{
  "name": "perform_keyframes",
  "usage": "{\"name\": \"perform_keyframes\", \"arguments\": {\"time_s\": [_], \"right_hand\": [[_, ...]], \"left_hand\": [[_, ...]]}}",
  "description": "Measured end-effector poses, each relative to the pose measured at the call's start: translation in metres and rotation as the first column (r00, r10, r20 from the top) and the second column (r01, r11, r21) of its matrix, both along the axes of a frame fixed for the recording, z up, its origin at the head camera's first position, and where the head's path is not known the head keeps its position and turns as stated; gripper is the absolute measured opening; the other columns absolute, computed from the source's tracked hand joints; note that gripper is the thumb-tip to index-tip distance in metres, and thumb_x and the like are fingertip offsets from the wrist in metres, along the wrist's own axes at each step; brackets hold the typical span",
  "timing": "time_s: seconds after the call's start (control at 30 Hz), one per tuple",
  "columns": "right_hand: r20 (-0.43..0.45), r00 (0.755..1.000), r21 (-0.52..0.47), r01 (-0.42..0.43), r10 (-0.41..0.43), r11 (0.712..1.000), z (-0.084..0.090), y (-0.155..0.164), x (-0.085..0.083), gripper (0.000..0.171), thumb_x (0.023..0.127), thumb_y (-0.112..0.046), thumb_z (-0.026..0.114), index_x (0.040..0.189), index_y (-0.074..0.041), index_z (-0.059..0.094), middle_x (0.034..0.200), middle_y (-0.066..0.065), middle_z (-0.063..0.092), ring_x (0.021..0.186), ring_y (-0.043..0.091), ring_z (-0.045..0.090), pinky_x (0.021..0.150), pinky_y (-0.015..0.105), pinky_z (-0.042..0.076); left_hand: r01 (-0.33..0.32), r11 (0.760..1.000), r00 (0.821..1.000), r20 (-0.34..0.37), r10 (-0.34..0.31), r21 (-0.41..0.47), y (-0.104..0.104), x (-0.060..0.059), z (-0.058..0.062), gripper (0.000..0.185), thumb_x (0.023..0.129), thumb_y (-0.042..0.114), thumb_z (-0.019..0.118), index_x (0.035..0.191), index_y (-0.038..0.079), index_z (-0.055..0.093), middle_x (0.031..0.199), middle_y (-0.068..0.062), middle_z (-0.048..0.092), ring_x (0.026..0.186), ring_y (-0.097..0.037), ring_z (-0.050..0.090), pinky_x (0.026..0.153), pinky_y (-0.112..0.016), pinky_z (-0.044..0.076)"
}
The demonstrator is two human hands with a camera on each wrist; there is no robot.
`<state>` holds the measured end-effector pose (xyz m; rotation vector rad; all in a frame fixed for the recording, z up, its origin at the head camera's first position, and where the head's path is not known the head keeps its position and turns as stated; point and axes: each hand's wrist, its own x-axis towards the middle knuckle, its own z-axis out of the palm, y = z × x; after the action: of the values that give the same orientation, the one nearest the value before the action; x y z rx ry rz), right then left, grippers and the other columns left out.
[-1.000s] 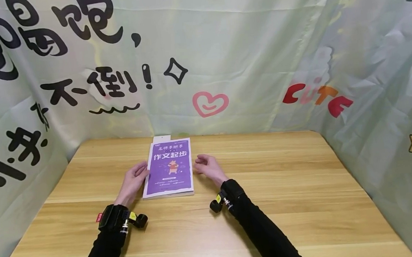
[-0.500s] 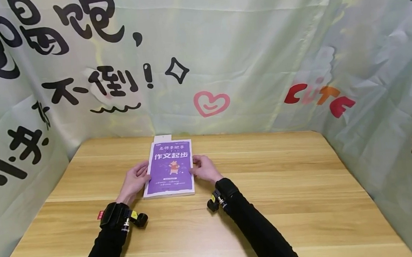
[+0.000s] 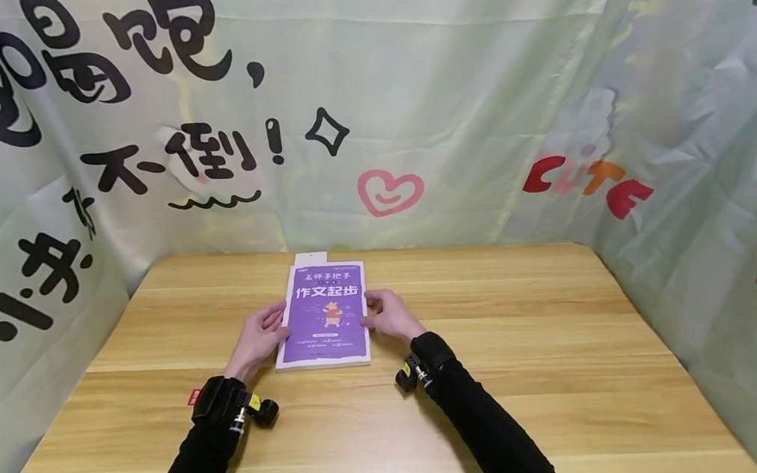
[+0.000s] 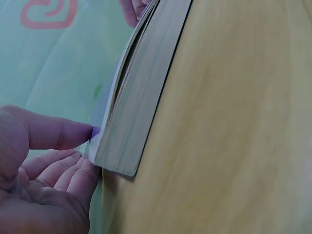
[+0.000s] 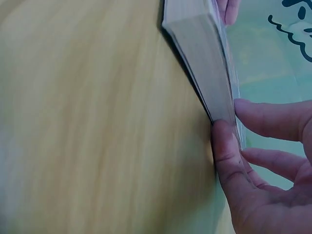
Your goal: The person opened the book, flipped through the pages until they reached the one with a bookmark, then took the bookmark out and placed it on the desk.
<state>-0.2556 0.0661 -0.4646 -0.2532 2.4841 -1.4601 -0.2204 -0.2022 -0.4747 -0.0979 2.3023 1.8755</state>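
1. A purple-covered book (image 3: 321, 314) lies flat on the wooden counter (image 3: 532, 373), towards its far middle edge, cover up.
2. The left hand (image 3: 260, 338) touches the book's left edge with relaxed fingers; its thumb tip (image 4: 73, 134) meets the cover's corner.
3. The right hand (image 3: 390, 314) sits against the right edge, thumb (image 5: 225, 156) pressed to the page block, fingers loosely open.
4. A printed cloth backdrop (image 3: 407, 99) hangs behind the counter.

Makeshift booth: printed cloth backdrop (image 3: 447, 95), wooden table (image 3: 532, 373)
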Motion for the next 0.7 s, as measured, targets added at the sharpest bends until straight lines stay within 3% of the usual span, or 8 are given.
{"name": "perform_keyframes", "arguments": {"time_s": [0.13, 0.5, 0.7], "right_hand": [[-0.015, 1.000, 0.014, -0.001, 0.001, 1.000, 0.000, 0.007, 0.004, 0.065, 0.084, 0.001, 0.073, 0.143, 0.008, 0.048, 0.129, 0.025, 0.059, 0.094, 0.025, 0.061, 0.067, 0.023, 0.054], [-0.031, 0.999, 0.038, 0.017, -0.016, 0.999, 0.001, 0.033, 0.019, 0.064, 0.085, 0.000, 0.074, 0.143, 0.007, 0.048, 0.129, 0.024, 0.060, 0.095, 0.024, 0.062, 0.072, 0.026, 0.056], [-0.050, 0.998, 0.056, 0.034, -0.032, 0.998, 0.000, 0.049, 0.027, 0.063, 0.084, -0.001, 0.075, 0.142, 0.007, 0.050, 0.126, 0.023, 0.062, 0.089, 0.021, 0.062, 0.068, 0.025, 0.054]], "left_hand": [[0.014, 1.000, 1.000, -0.015, -0.014, -0.008, 0.005, 0.002, -0.002, 0.065, 0.093, -0.008, 0.056, 0.153, -0.009, 0.031, 0.159, -0.033, 0.029, 0.150, -0.042, 0.031, 0.122, -0.043, 0.032], [0.053, 0.999, 0.998, -0.042, -0.052, 0.007, 0.028, 0.010, -0.004, 0.064, 0.090, -0.011, 0.057, 0.150, -0.012, 0.032, 0.158, -0.034, 0.029, 0.149, -0.045, 0.032, 0.122, -0.046, 0.032], [0.077, 0.997, 0.995, -0.065, -0.077, -0.014, 0.041, 0.016, -0.003, 0.063, 0.090, -0.011, 0.057, 0.148, -0.013, 0.035, 0.156, -0.036, 0.031, 0.147, -0.046, 0.033, 0.121, -0.048, 0.033]]}}
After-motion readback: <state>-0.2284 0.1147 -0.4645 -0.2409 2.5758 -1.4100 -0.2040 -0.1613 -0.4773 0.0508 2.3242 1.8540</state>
